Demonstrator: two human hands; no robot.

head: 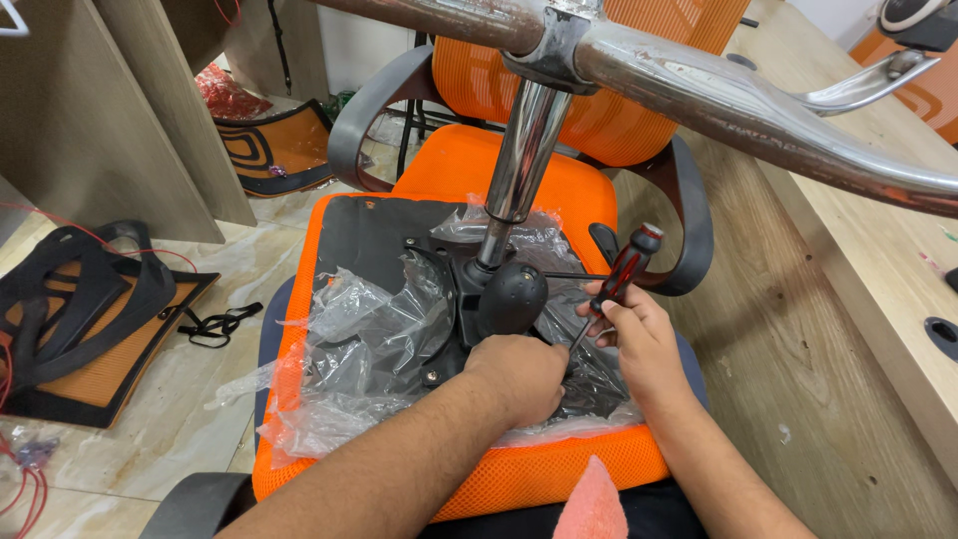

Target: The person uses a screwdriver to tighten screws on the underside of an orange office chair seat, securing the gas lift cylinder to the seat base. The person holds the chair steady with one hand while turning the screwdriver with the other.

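Note:
An orange mesh chair seat [469, 170] lies upside down, its black underside plate [369, 230] facing up under torn clear plastic wrap [359, 349]. A chrome gas cylinder [519, 150] rises from the black mechanism [469, 289], with the chrome star base [718, 100] overhead. My right hand [634, 334] grips a screwdriver with a red and black handle [624, 271], its tip pointing down beside the mechanism. My left hand [519, 374] rests on the mechanism just below a black round knob [511, 297], fingers curled; what it holds is hidden.
A grey armrest [359, 120] and a black armrest [694, 220] flank the seat. A wooden desk [858, 240] runs along the right. On the tiled floor at left lie an orange and black seat panel [90, 319] and another [274, 150], beside wooden boards [110, 110].

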